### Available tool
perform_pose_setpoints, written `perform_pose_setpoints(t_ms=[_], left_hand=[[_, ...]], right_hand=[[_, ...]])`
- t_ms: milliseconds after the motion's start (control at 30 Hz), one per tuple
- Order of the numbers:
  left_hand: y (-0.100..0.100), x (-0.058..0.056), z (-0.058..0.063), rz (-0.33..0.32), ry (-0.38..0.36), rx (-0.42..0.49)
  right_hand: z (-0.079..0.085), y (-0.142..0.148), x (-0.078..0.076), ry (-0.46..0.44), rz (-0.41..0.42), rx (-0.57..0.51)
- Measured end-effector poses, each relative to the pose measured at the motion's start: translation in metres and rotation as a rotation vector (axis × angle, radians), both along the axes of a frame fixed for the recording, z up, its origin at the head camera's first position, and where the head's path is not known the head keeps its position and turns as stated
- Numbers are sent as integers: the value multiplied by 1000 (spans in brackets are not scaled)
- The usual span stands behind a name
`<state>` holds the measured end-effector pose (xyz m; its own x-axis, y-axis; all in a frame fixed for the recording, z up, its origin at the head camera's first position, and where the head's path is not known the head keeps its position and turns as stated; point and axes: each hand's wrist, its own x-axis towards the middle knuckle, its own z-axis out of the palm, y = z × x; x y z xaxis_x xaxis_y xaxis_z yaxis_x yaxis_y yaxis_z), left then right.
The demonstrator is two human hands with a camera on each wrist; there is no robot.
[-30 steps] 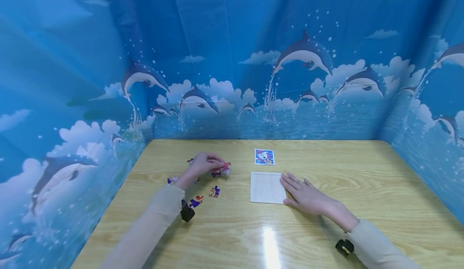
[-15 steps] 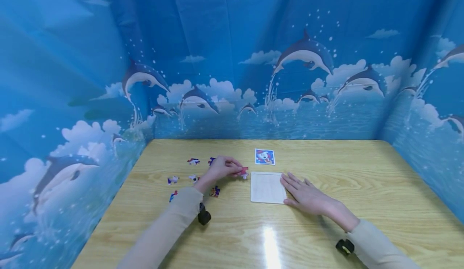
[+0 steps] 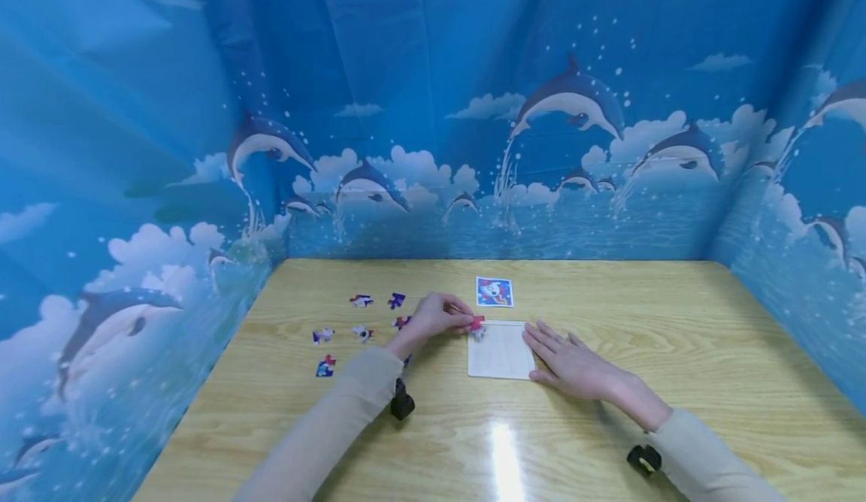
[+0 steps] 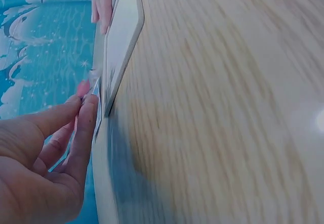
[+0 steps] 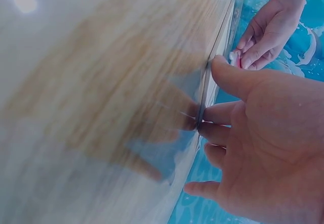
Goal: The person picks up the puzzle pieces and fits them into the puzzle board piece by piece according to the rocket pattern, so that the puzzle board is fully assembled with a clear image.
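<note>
Between thumb and fingers, my left hand (image 3: 438, 316) pinches a red and white jigsaw piece (image 3: 477, 327) over the upper left corner of a pale square puzzle tray (image 3: 501, 355). In the left wrist view the piece (image 4: 84, 87) shows at the fingertips, close to the tray's edge. My right hand (image 3: 575, 367) lies with fingers extended along the tray's right edge, fingertips touching it. Several loose jigsaw pieces (image 3: 362, 333) are spread on the table left of the tray, some partly hidden by my left forearm.
A small picture card (image 3: 495, 292) with a white figure on blue lies just behind the tray. The wooden table (image 3: 649, 314) ends at a blue dolphin-print curtain (image 3: 419, 111) behind and at both sides. Dark wrist cameras (image 3: 402, 401) sit under both cuffs.
My left hand has moved right with the red and white piece, from among the loose pieces to the tray's upper left corner. My right hand has stayed at the tray's edge.
</note>
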<state>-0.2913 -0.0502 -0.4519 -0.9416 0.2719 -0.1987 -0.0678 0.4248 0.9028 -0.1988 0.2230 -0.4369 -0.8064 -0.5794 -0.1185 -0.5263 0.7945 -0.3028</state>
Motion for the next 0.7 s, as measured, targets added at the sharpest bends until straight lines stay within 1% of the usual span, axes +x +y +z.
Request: perform_pose_setpoints(t_ms=[100,267,433,567,700], left_hand=[[5,2,1,3,-1,-20],[10,3,-1,-2,60,-124],[14,3,-3,-26,129,-225],[16,5,-2,-52,162,-263],[17,6,-2,-77,180,-270]], right_hand=[[0,0,0,1,3,1],[0,0,-1,-1,1,8],[0,-1,-1,0,-2,12],[0,-1,-1,-4,-3,12],[0,-1,-1,3,3,13]])
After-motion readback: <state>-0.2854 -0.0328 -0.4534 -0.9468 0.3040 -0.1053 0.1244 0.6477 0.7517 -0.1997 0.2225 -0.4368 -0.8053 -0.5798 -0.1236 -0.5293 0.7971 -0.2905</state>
